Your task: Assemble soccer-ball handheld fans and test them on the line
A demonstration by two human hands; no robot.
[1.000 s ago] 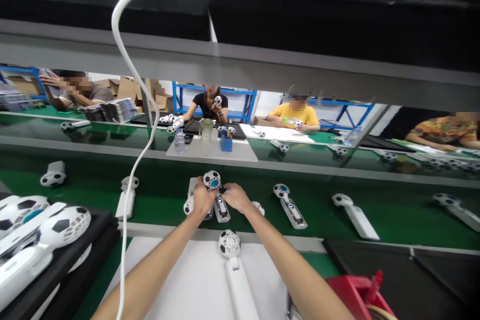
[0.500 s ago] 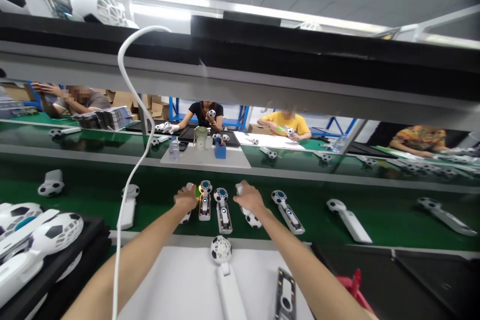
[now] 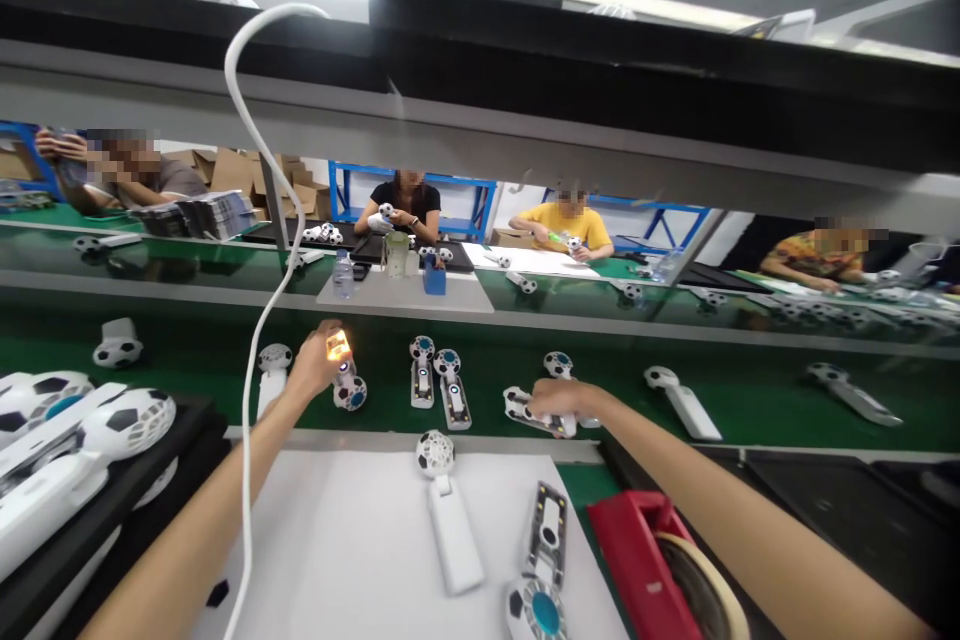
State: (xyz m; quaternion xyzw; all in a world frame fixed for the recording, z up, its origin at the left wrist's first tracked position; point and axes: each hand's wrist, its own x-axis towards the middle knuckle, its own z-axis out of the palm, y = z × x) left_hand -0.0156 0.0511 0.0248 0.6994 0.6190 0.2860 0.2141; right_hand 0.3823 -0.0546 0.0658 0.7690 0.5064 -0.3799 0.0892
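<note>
My left hand [image 3: 316, 360] is closed around the handle end of a soccer-ball handheld fan [image 3: 349, 393], its ball head toward me; an orange light glows at the fingers. Farther right, my right hand [image 3: 564, 398] is closed on another soccer-ball fan [image 3: 517, 404] lying sideways on the green belt. Just behind that hand is the ball of a further fan [image 3: 558, 363]. Between my hands lie two opened fans [image 3: 421, 375] with their inner boards showing. Nearer me, a white closed fan [image 3: 454, 535] and an opened fan [image 3: 545, 610] rest on a white sheet [image 3: 337, 530].
A red tape dispenser [image 3: 637, 560] stands right of the sheet. Stacked fans [image 3: 97, 450] fill a black tray at left. A white cable [image 3: 259, 340] hangs before me. More fans [image 3: 684, 403] lie along the belt. Several co-workers [image 3: 570, 220] sit opposite, beneath a dark shelf [image 3: 525, 70].
My hands have moved apart, left hand leftward and right hand rightward, each with a fan. The right fan has turned sideways. The view has shifted, showing more of the tape dispenser and opened fan.
</note>
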